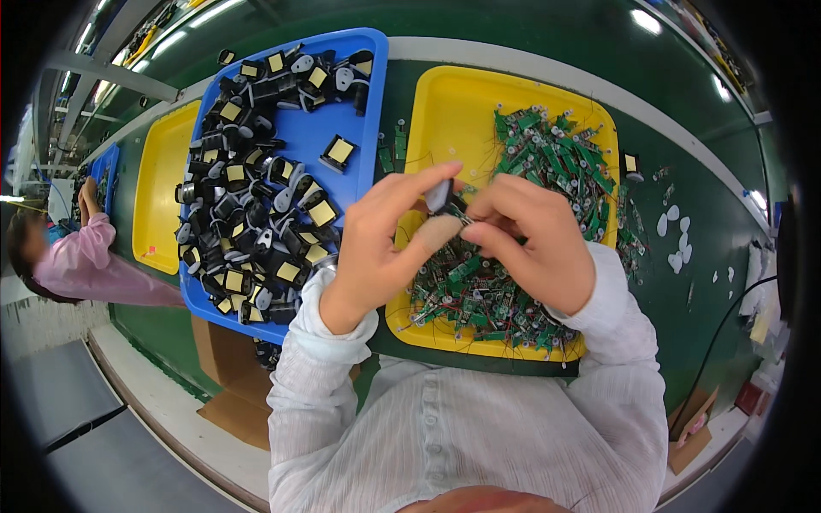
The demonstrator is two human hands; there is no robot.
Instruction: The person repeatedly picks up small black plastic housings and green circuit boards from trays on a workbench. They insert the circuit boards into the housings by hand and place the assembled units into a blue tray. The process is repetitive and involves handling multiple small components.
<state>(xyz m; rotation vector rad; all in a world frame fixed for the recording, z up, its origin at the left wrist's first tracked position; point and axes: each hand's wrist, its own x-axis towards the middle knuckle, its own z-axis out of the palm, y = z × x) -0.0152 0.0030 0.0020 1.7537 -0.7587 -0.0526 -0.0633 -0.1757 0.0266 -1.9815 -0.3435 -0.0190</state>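
Between the thumb and fingers of my left hand (368, 244) is a small black-and-grey plastic housing (440, 197). My right hand (539, 244) meets it from the other side, slightly smeared by motion, with thumb and fingers pinched at the housing's edge. Whatever lies in that pinch is too small to make out. Both hands hover over a yellow tray (421, 111) heaped with green circuit boards (547, 154) with thin wires. To the left, a blue tray (295, 141) holds many similar black housings (248, 184) with grey parts and pale yellow pads.
A second yellow tray (154, 188) stands beyond the blue one, near a co-worker in a pink sleeve (101, 235). Loose boards (631, 235), a single housing (631, 167) and white pieces (680, 239) lie right on the green table. A cardboard box (235, 368) sits below the blue tray.
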